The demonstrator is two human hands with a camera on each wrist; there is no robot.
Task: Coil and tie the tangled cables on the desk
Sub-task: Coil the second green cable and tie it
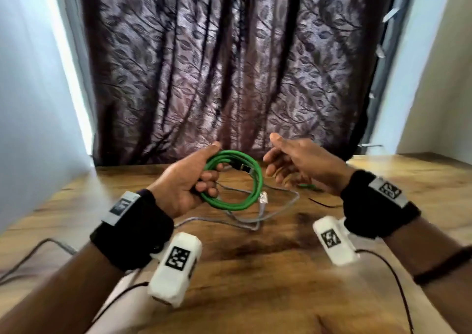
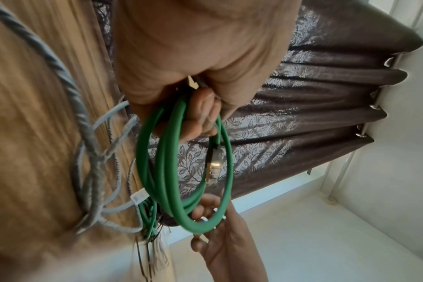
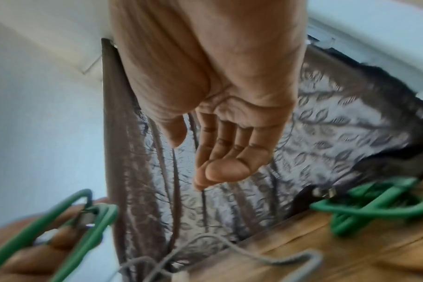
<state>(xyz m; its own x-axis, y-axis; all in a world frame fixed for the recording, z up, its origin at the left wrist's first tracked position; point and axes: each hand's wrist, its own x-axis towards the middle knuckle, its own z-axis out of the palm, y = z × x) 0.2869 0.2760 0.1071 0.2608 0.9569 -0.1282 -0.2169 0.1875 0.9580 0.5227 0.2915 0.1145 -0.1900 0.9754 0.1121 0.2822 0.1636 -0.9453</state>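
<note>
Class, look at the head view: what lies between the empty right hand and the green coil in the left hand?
Nothing: only open air separates the right hand from the green coil, with the desk below.

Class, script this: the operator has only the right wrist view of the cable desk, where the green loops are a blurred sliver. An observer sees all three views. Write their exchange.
Operator: Is the green cable lying down or held?
Observer: Held. The left hand grips the green cable coil above the desk, with the thumb over the top.
Operator: What lies under it?
Observer: A gray cable sprawls uncoiled on the desk, and its clear plug is beside the coil's lower edge.
</note>
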